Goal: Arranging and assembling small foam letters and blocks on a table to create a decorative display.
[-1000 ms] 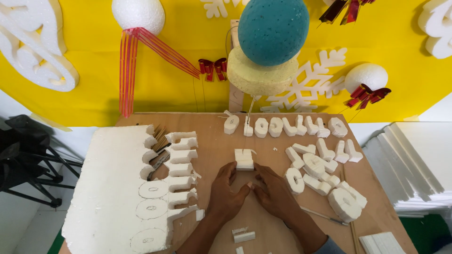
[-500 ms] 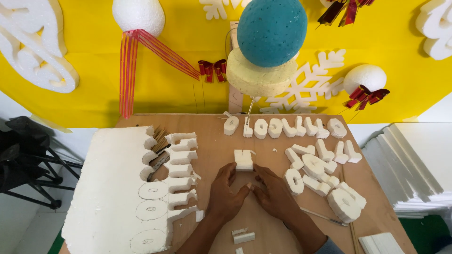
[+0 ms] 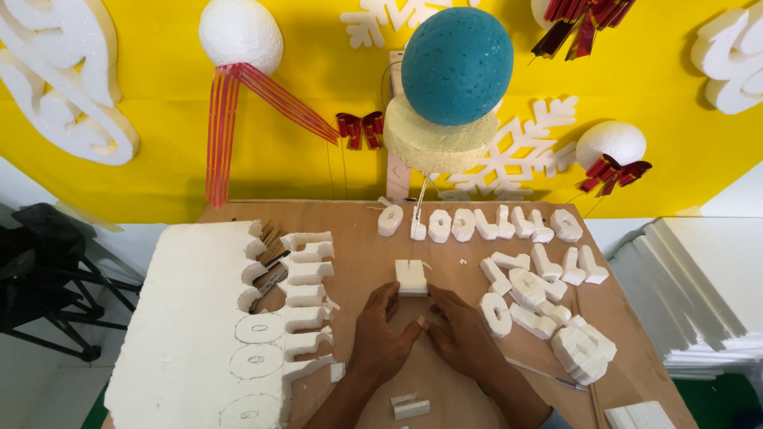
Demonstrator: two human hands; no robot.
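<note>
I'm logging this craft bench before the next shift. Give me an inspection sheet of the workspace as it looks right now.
Surface: wooden table, mostly covered.
Job's things: small white foam block, fingertips of both hands on it.
Clutter: large foam sheet with cut-outs and traced ovals; row of cut foam pieces; pile of cut pieces; offcut.
Grips: left hand and right hand flat on the table; neither closed around the block.
Cables: nothing seen.
Surroundings: yellow backdrop with foam balls and snowflakes, teal ball, stacked foam sheets, black stand.
</note>
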